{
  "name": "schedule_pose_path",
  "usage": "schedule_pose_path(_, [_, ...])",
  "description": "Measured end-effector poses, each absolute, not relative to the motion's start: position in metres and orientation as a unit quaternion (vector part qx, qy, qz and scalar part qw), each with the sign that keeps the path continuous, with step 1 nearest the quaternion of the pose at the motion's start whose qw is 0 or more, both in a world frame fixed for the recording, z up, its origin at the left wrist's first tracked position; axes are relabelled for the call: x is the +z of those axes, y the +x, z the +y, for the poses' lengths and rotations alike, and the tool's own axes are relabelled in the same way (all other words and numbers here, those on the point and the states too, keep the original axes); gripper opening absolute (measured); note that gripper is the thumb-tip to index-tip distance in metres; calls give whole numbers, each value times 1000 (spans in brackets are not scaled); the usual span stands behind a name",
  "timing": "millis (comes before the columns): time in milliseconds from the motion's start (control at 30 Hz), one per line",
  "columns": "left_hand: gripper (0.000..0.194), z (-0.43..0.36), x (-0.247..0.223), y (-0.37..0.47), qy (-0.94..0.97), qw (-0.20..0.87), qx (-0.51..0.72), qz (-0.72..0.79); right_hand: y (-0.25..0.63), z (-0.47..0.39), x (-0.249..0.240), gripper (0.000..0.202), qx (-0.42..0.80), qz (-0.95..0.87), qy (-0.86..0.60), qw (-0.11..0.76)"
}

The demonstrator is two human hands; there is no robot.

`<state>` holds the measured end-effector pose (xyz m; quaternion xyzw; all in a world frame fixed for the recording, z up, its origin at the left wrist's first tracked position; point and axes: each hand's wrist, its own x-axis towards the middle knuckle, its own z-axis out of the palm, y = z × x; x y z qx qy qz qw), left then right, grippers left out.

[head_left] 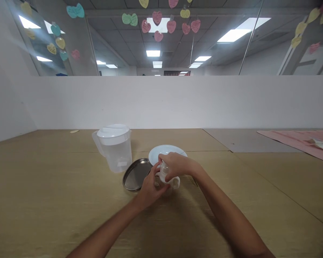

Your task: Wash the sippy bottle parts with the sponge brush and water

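In the middle of the table, both hands are closed around a clear two-handled baby bottle (164,169) with white loop handles. My left hand (150,186) wraps its lower body from the left. From the right and above, my right hand (176,165) grips its clear upper part. One handle (177,182) sticks out below my right hand; fingers cover much of the rest. Just behind the hands lies a pale plate (155,153), partly hidden. A round, shallow metal tray (136,175) sits by my left hand, its edge close to the plate.
A translucent pitcher (117,152) with a white lid stands left of the tray. Pink cloth (293,138) lies at the far right, beside a grey sheet (226,139). A white wall (161,102) closes the table's back, under glass with heart-shaped notes.
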<state>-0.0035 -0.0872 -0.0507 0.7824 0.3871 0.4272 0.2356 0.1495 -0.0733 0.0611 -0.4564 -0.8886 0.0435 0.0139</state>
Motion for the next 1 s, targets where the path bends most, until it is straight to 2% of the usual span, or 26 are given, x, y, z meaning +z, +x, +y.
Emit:
schedule_pose_path(300, [71, -84, -54, -3, 773, 233, 443, 390, 137, -79, 58, 42, -24, -858, -513, 21])
schedule_pose_path(433, [74, -81, -59, -2, 763, 234, 460, 390, 127, -78, 49, 35, -42, -808, -587, 17])
schedule_pose_path(600, [79, -78, -61, -4, 767, 248, 447, 388, 126, -80, 50, 39, -57, -795, -603, 25])
schedule_pose_path(867, [63, -85, -46, -2, 786, 265, 406, 382, 141, -83, 65, 45, -19, -838, -545, -20])
schedule_pose_path(933, [63, -85, -45, -2, 787, 262, 408, 382, 144, -86, 71, 46, -4, -839, -545, -5])
schedule_pose_path(1000, [63, -84, -47, -3, 790, 262, 410, 374, 151, -93, 82, 45, 14, -830, -554, 69])
